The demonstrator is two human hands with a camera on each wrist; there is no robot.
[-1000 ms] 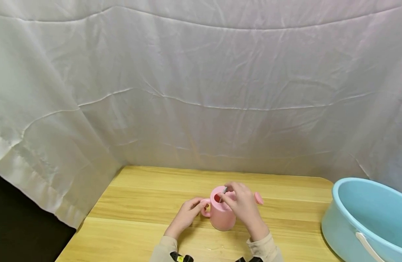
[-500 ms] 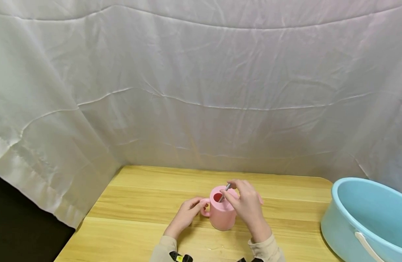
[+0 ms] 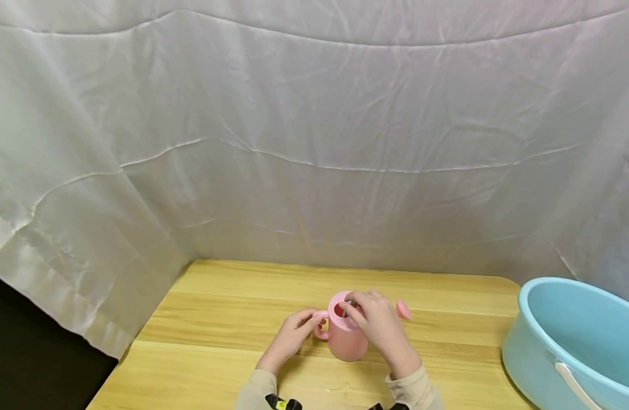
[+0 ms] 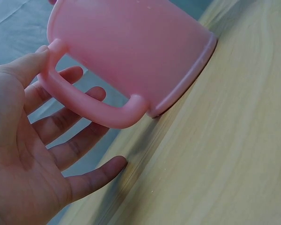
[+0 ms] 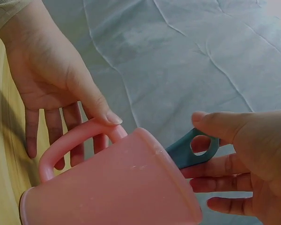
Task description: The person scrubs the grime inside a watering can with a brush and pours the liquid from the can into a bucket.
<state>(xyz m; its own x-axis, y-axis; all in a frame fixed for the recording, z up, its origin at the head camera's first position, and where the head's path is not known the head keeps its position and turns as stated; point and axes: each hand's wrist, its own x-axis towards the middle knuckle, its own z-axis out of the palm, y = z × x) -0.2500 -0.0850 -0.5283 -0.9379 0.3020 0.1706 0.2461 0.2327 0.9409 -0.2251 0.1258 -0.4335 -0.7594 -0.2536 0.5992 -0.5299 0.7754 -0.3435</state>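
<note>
A pink watering can [image 3: 347, 341] stands upright on the wooden table, its round sprinkler head [image 3: 404, 310] sticking out to the right. My left hand [image 3: 293, 333] pinches the top of the can's handle [image 4: 91, 104] between thumb and index finger, while the other fingers spread loosely behind it. Over the can's top opening, my right hand [image 3: 380, 324] grips a blue-grey handle with a hole in its end [image 5: 179, 151], thumb at the ring. The lower part of that tool is inside the can and hidden, so I cannot tell its kind.
A large light-blue bucket [image 3: 522, 341] with a white carrying handle [image 3: 576, 384] stands at the right end of the table [image 3: 217, 319]. Pale grey cloth [image 3: 314, 142] hangs behind and along the left side. A small wet patch [image 3: 337, 389] shows in front of the can.
My right hand rose a little with the blue-grey handle, then came down again, so less of it shows above the opening. The left hand and the watering can stayed in place.
</note>
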